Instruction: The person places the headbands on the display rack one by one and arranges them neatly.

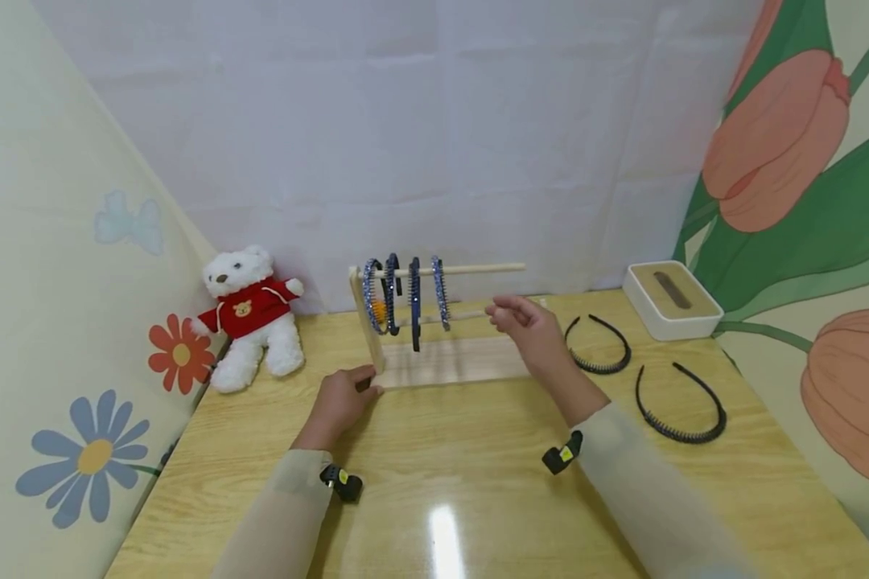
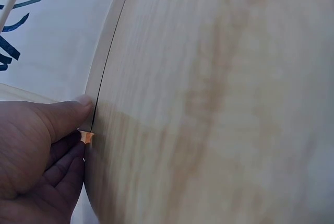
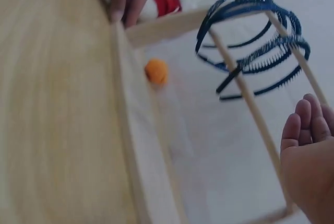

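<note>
A wooden rack stands toward the back of the table, with an upright at its left end and two rods running to the right. Several headbands, some glittery blue and some dark, hang over its upper rod. My left hand grips the base's left front corner, and in the left wrist view the thumb lies along the wooden edge. Near the right part of the rods, my right hand is raised with loosely bent fingers and nothing in them. In the right wrist view that hand is beside the rods.
Two black toothed headbands lie on the table to the right. Behind them stands a white box with a wooden top. A white teddy bear in red sits at the left. An orange ball is behind the rack.
</note>
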Available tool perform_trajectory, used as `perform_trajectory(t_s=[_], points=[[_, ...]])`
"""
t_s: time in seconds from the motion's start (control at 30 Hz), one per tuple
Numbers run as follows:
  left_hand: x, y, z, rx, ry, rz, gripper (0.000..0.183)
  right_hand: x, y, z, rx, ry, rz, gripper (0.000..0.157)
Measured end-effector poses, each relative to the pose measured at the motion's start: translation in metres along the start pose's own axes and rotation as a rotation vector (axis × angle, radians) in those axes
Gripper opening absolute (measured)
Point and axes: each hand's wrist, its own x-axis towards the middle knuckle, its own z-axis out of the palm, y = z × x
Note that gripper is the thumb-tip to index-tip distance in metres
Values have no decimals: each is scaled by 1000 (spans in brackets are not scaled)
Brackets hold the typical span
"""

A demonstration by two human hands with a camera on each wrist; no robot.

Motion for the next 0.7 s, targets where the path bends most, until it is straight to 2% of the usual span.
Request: perform_trajectory(t_s=[0.33,0.57,0.63,0.7], points=[[1,2,2,-2,-27,-36,45,-64,25,-88,-324,4,20,45],[0,4,2,8,-22,-22,45,-110,17,-165,-668,-73,76,36],[1,4,0,11,-23,-21,45,-120,17,-187,-740,-91,68,34],[2,3,-1,13,-24,-22,45,-129,17,-205,-775,-104,95,35]])
